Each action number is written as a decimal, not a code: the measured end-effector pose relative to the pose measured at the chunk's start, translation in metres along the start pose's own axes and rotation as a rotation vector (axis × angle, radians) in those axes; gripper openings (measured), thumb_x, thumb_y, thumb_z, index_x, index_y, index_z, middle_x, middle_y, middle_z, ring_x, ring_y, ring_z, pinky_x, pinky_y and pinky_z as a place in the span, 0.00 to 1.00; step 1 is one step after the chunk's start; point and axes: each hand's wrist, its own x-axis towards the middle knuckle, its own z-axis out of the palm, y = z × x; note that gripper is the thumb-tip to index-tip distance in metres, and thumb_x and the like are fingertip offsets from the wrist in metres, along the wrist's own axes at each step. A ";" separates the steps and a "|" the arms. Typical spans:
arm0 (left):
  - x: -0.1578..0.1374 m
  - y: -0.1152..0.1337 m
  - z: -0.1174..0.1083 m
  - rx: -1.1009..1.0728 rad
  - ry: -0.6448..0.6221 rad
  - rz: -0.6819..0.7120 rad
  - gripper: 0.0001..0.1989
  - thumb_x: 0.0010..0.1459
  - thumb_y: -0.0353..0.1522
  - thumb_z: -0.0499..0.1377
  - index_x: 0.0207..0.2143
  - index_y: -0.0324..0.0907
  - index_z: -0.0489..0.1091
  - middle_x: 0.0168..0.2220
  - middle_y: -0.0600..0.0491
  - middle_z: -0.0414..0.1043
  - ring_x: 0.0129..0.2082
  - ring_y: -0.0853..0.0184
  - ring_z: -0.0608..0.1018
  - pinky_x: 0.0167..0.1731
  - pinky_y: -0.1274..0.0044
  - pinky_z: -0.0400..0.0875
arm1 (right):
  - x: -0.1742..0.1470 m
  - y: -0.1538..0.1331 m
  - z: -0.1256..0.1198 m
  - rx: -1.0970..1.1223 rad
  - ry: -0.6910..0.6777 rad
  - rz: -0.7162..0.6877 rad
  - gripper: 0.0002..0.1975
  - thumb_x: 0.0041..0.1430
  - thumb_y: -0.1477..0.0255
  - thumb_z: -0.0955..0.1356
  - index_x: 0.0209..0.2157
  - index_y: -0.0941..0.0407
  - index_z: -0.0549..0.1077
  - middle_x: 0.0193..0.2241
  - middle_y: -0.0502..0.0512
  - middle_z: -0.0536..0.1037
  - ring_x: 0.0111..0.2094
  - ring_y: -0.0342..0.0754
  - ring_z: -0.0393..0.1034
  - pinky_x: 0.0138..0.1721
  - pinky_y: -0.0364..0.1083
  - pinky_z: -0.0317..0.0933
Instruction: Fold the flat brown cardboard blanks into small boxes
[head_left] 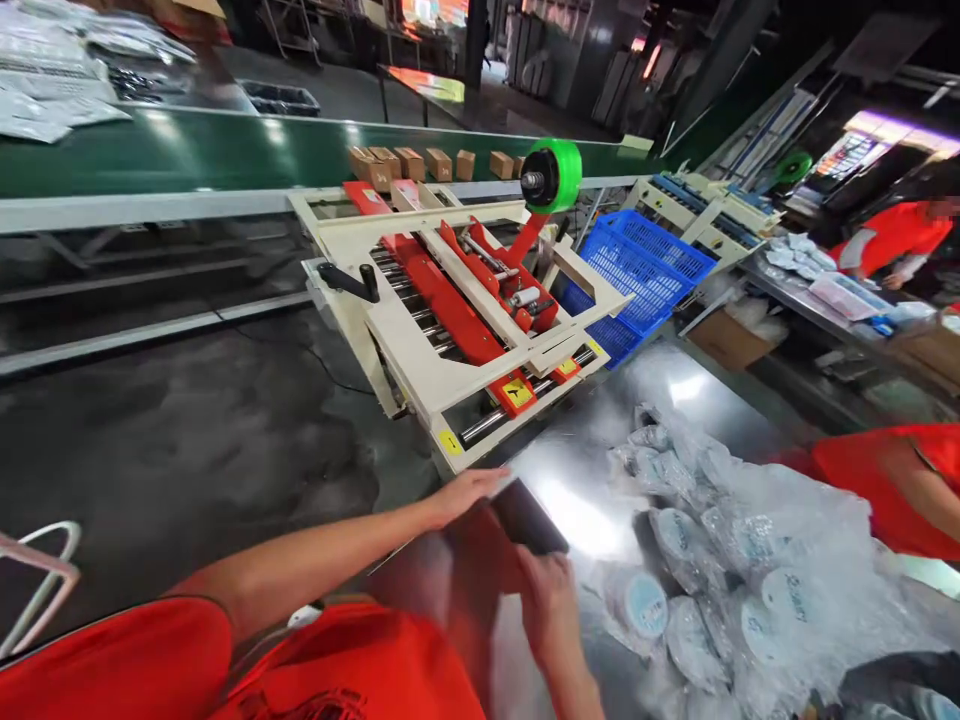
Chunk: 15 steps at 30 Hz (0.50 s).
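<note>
Surroundings: a cream-and-red carton sealing machine (457, 310) stood at the far end of the steel table (675, 385), with a green tape roll (553, 175) mounted on top and a blue plastic crate (637, 275) just beside it. Behind ran a green conveyor belt (187, 150) carrying small brown boxes (412, 162). A heap of clear bagged white items (720, 570) covered the table to the right of the hands, close to the work but not on it. Two other persons in red sleeves were at the right edge (892, 480) and far right (892, 235).

Item in hand: a dark flat piece (529, 515), blurred, lying on the table just short of the machine's front.

Left hand (469, 492): fingers extended and fairly flat, resting on the piece's far left edge.

Right hand (551, 600): at the piece's near edge, fingers curled toward it; the exact grip could not be made out.
</note>
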 end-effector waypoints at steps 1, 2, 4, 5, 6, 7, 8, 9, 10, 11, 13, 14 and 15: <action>0.005 0.002 0.002 -0.017 0.013 -0.012 0.34 0.69 0.55 0.56 0.62 0.41 0.79 0.69 0.45 0.73 0.72 0.48 0.70 0.76 0.57 0.58 | -0.002 -0.010 0.005 -0.018 -0.018 -0.060 0.22 0.63 0.79 0.61 0.50 0.49 0.81 0.31 0.52 0.86 0.31 0.52 0.82 0.43 0.56 0.79; 0.007 0.003 0.005 -0.020 0.023 -0.018 0.36 0.69 0.56 0.54 0.65 0.40 0.77 0.69 0.45 0.72 0.72 0.48 0.71 0.76 0.58 0.59 | -0.005 -0.014 0.008 -0.008 -0.027 -0.079 0.22 0.65 0.78 0.61 0.52 0.49 0.80 0.34 0.52 0.87 0.35 0.52 0.83 0.45 0.56 0.79; 0.005 0.003 0.012 0.022 0.025 -0.009 0.40 0.69 0.58 0.55 0.66 0.37 0.76 0.68 0.44 0.73 0.71 0.48 0.72 0.76 0.60 0.59 | -0.013 0.002 -0.002 0.036 0.006 -0.004 0.19 0.69 0.73 0.63 0.57 0.47 0.77 0.46 0.54 0.88 0.47 0.52 0.84 0.50 0.55 0.80; 0.002 0.003 0.016 0.059 0.021 0.000 0.41 0.68 0.59 0.54 0.66 0.35 0.76 0.68 0.43 0.73 0.71 0.48 0.72 0.76 0.60 0.59 | -0.019 0.023 -0.014 0.050 0.041 0.070 0.19 0.70 0.70 0.64 0.59 0.46 0.76 0.53 0.56 0.86 0.54 0.53 0.82 0.54 0.55 0.79; -0.001 0.002 0.019 0.088 0.019 0.005 0.42 0.69 0.59 0.53 0.66 0.35 0.75 0.68 0.43 0.73 0.71 0.49 0.72 0.76 0.61 0.60 | -0.025 0.051 -0.030 0.017 0.081 0.170 0.20 0.70 0.68 0.64 0.60 0.46 0.75 0.56 0.57 0.84 0.58 0.54 0.80 0.57 0.56 0.78; -0.004 0.001 0.022 0.108 0.018 0.003 0.42 0.69 0.60 0.52 0.66 0.35 0.75 0.68 0.43 0.73 0.70 0.49 0.73 0.76 0.61 0.61 | -0.032 0.082 -0.048 -0.047 0.124 0.283 0.21 0.67 0.65 0.64 0.59 0.49 0.77 0.58 0.62 0.83 0.60 0.58 0.79 0.59 0.60 0.76; -0.006 0.000 0.024 0.120 0.016 0.000 0.41 0.70 0.59 0.52 0.66 0.36 0.75 0.68 0.43 0.74 0.70 0.50 0.73 0.76 0.62 0.61 | -0.039 0.115 -0.066 -0.105 0.074 0.418 0.25 0.63 0.63 0.65 0.59 0.51 0.77 0.62 0.65 0.80 0.64 0.62 0.75 0.63 0.63 0.73; -0.008 -0.001 0.027 0.127 0.008 -0.003 0.40 0.70 0.59 0.51 0.66 0.37 0.76 0.68 0.44 0.74 0.70 0.51 0.73 0.75 0.62 0.62 | -0.046 0.146 -0.082 -0.150 0.000 0.548 0.27 0.56 0.64 0.65 0.57 0.52 0.79 0.63 0.67 0.78 0.67 0.64 0.71 0.64 0.64 0.71; -0.008 -0.002 0.029 0.131 0.000 -0.005 0.39 0.71 0.58 0.51 0.66 0.37 0.76 0.67 0.44 0.74 0.70 0.51 0.73 0.75 0.63 0.62 | -0.052 0.172 -0.094 -0.175 -0.072 0.657 0.29 0.48 0.64 0.67 0.53 0.51 0.81 0.62 0.67 0.79 0.68 0.67 0.70 0.65 0.65 0.69; -0.007 -0.001 0.031 0.132 -0.005 -0.008 0.38 0.71 0.57 0.51 0.65 0.38 0.76 0.67 0.45 0.75 0.70 0.52 0.74 0.75 0.63 0.62 | -0.057 0.191 -0.102 -0.190 -0.141 0.732 0.30 0.40 0.64 0.68 0.49 0.50 0.82 0.60 0.67 0.80 0.68 0.71 0.70 0.65 0.68 0.67; -0.005 0.000 0.036 0.130 -0.017 -0.015 0.35 0.72 0.55 0.51 0.65 0.39 0.76 0.67 0.46 0.76 0.69 0.53 0.74 0.75 0.63 0.62 | -0.060 0.210 -0.108 -0.179 -0.201 0.796 0.27 0.30 0.63 0.70 0.39 0.49 0.82 0.49 0.68 0.85 0.61 0.77 0.74 0.62 0.74 0.64; -0.004 0.001 0.038 0.127 -0.021 -0.019 0.35 0.73 0.54 0.51 0.65 0.39 0.76 0.67 0.47 0.76 0.69 0.54 0.74 0.75 0.63 0.62 | -0.059 0.210 -0.107 -0.162 -0.199 0.796 0.25 0.27 0.62 0.72 0.35 0.49 0.81 0.41 0.67 0.85 0.55 0.80 0.77 0.60 0.77 0.63; -0.002 0.002 0.040 0.124 -0.023 -0.023 0.34 0.73 0.53 0.51 0.65 0.39 0.76 0.67 0.47 0.75 0.69 0.54 0.74 0.75 0.63 0.62 | -0.055 0.207 -0.105 -0.137 -0.180 0.789 0.22 0.25 0.61 0.74 0.31 0.49 0.80 0.32 0.64 0.83 0.48 0.80 0.79 0.57 0.79 0.62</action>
